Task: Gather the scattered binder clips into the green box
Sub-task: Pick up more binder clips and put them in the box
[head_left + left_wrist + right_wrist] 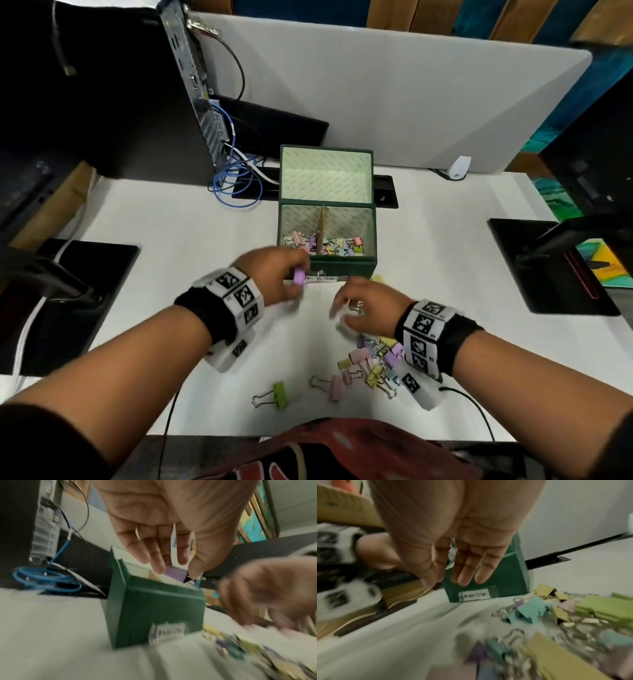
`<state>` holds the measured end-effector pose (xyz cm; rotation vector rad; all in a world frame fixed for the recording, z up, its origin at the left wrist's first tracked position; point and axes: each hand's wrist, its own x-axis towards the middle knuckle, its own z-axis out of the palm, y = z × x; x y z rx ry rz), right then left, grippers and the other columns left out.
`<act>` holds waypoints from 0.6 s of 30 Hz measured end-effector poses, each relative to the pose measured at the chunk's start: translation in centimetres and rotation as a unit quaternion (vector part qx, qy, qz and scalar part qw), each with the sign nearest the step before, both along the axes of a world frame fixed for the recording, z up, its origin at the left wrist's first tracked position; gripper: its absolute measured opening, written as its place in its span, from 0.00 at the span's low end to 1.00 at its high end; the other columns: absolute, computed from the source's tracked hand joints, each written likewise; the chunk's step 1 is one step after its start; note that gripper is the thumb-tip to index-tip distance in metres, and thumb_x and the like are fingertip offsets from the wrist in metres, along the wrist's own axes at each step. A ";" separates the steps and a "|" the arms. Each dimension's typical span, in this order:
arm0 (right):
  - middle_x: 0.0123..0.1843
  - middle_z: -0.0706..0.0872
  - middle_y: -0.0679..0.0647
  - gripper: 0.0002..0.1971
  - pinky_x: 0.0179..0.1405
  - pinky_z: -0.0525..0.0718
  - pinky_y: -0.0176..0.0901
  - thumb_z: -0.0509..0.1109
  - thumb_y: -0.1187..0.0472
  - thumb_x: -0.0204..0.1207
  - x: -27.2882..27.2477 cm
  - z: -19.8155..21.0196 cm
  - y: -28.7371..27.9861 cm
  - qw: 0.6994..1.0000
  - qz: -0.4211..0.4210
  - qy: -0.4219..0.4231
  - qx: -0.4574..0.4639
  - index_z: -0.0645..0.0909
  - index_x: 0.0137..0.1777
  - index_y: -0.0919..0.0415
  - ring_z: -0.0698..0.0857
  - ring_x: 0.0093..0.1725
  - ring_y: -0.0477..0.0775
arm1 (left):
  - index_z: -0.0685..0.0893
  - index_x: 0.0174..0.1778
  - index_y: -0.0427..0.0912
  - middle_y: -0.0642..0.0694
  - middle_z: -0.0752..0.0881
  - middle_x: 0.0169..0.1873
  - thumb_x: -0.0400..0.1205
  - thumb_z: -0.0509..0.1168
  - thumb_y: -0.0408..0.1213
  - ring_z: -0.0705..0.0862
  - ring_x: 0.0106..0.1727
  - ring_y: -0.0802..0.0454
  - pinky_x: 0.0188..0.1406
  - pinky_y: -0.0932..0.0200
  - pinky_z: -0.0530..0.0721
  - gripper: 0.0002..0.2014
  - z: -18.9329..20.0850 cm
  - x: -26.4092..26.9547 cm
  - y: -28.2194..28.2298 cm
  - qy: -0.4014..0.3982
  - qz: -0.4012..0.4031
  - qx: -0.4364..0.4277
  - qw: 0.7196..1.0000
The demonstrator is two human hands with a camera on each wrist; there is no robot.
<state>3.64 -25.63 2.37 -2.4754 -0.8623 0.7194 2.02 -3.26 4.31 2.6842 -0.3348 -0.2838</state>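
The worktop (205,219) carries the green box (342,265), lid up, straight ahead of both hands. Many clips (329,245) already lie in its near compartment, so the job looks well along but not done.

The step in hand, by my reading, is a drop-off: the left hand (274,277) is at the box's near-left corner, its grip clamped on a purple clip (299,275), pinched between thumb and fingertips. In the left wrist view that purple clip (175,572) sits just above the box's (154,608) near rim. The next move calls for carrying it a little farther over the rim and letting the thumb and fingers part so it falls among the others.

The right hand (368,305) hovers just in front of the box, beside the left. In its wrist view the fingers (471,572) look straight and close together with nothing seen between them; blur keeps me from being sure. The loose pile (371,363) lies on the worktop nearer the person than this hand, partly under its wrist, so it would have to reach back and down for the next pick.

A lone green clip (274,395) lies apart, left of the pile and behind both hands.
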 end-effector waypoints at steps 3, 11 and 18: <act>0.54 0.80 0.48 0.13 0.54 0.81 0.45 0.71 0.54 0.72 -1.7 -0.4 0.4 0.990 0.097 0.043 -0.096 0.82 0.56 0.49 0.79 0.50 0.47 | 0.78 0.52 0.57 0.58 0.81 0.47 0.73 0.68 0.44 0.81 0.50 0.52 0.51 0.55 0.82 0.13 2.2 2.3 0.4 -0.075 0.058 0.003 0.996; 0.57 0.80 0.55 0.20 0.48 0.78 0.45 0.75 0.50 0.69 -4.7 -1.6 1.8 0.966 0.188 0.051 -0.170 0.78 0.59 0.54 0.81 0.53 0.57 | 0.79 0.60 0.49 0.46 0.78 0.64 0.72 0.72 0.41 0.75 0.65 0.45 0.67 0.47 0.76 0.20 1.6 3.5 0.3 -0.062 0.070 -0.017 0.995; 0.57 0.80 0.57 0.23 0.50 0.81 0.52 0.78 0.49 0.64 -5.7 -2.9 2.1 0.960 0.227 0.007 -0.164 0.78 0.57 0.56 0.81 0.57 0.63 | 0.81 0.48 0.47 0.56 0.76 0.40 0.72 0.71 0.47 0.76 0.41 0.55 0.38 0.66 0.74 0.13 -2.0 -2.5 -1.1 0.118 -0.120 0.017 0.986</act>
